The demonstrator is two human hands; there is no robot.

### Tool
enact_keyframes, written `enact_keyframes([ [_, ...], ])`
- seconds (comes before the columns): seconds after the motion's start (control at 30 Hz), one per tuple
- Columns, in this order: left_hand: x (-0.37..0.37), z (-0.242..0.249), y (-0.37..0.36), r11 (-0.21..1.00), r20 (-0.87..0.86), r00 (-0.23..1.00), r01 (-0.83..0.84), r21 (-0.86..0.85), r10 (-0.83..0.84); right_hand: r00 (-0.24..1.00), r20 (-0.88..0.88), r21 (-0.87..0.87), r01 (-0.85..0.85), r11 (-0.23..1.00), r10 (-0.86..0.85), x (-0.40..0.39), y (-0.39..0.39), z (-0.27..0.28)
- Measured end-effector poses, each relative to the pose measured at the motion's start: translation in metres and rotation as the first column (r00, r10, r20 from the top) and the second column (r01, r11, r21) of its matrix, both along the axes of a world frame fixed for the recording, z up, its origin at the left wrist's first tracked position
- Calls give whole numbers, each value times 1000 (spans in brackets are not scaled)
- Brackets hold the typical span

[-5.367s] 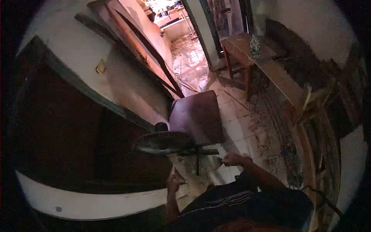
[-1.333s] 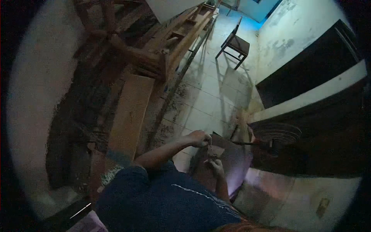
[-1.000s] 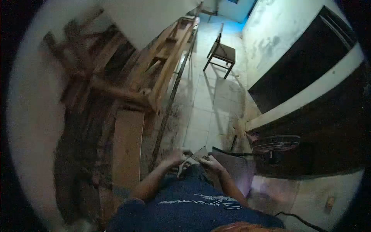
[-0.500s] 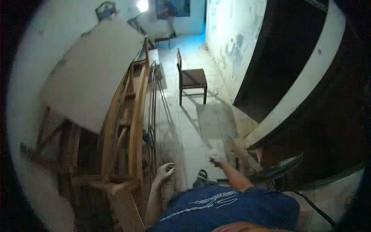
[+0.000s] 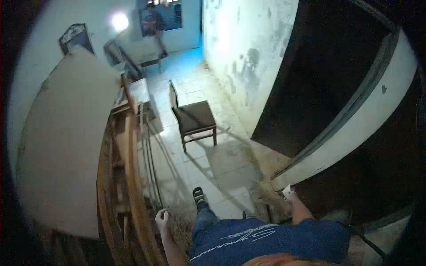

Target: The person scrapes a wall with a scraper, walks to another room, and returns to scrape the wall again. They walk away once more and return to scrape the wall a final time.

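My left hand [image 5: 163,218] hangs low at the lower left, beside stacked wooden frames [image 5: 133,177]. Its fingers are loosely curled, the thumb stands apart, and no object shows in it. At the right, my right hand [image 5: 291,197] is closed around a small pale flat object [image 5: 286,190] with a pointed outline; its exact kind is too small to make out. This hand is near the foot of a white door post. Below the hands show my blue shirt [image 5: 275,239] and one sandalled foot [image 5: 198,193] on the tiles.
Ahead stands a wooden chair [image 5: 195,116] on the tiled floor. A large pale board [image 5: 66,142] leans at the left. Dark doorways [image 5: 288,80] open on the right. Another person [image 5: 153,24] is at the far end, near a bright lamp [image 5: 120,21] and a low bench [image 5: 151,63].
My view has swung right, so the chair and far room sit further left and lower. The right hand has moved outward to the right, and the pale object now shows clearly.
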State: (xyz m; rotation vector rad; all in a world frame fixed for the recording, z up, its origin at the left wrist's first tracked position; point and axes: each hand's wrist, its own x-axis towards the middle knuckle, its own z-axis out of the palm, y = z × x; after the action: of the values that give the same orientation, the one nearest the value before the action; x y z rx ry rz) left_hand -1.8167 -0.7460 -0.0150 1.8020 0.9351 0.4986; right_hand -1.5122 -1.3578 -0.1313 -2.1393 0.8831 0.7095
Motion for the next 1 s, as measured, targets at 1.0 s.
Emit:
enact_keyframes([
  [1.0, 726, 47, -13, 425, -497, 349, 904, -44, -794, 966, 257, 97, 6, 995, -31, 406, 1, -5],
])
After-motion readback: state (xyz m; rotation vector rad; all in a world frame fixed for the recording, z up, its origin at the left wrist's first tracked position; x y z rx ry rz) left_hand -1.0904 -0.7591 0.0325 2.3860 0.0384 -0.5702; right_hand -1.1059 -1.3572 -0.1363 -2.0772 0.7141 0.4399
